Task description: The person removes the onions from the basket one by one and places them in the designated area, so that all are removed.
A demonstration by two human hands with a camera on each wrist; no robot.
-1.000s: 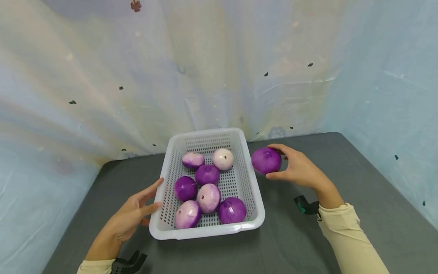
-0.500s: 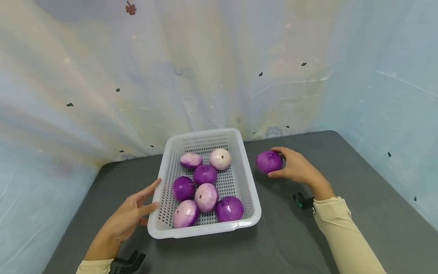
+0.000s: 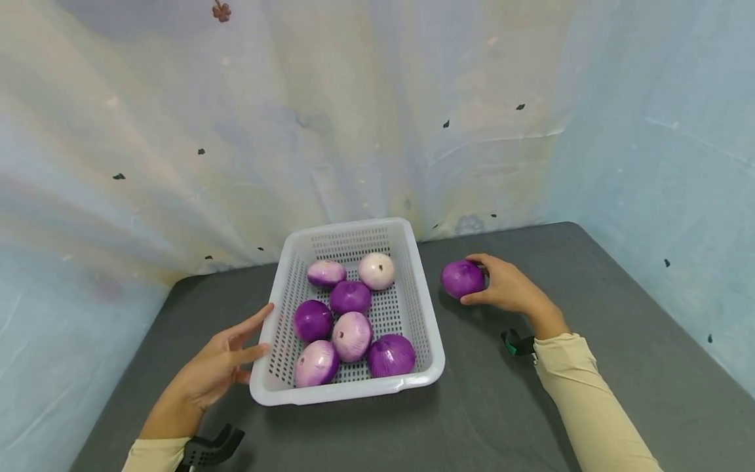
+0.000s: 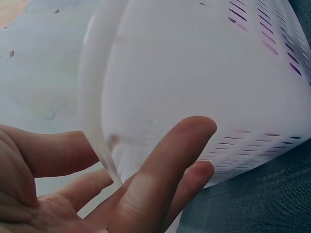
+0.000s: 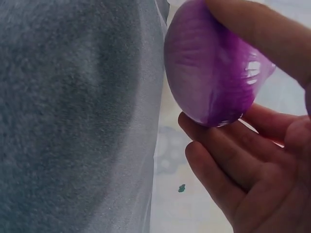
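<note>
"Right of the basket point(image 3: 354, 391), what is held?"
"One purple onion point(image 3: 461, 279), gripped by the right hand point(image 3: 510, 287)."
"Left of it?"
"Left hand point(image 3: 213, 364), fingers extended, touching the basket. Seven other onions point(image 3: 352, 336) lie inside it."

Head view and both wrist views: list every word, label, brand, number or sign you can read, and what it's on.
None can be read in any view.
White rectangular perforated plastic basket: no lettering visible.
Glossy round purple onion in the right hand: none visible.
Pale patterned fabric backdrop: small dark printed shapes, no letters.
Black wrist-worn device: any marking too small to read.
</note>
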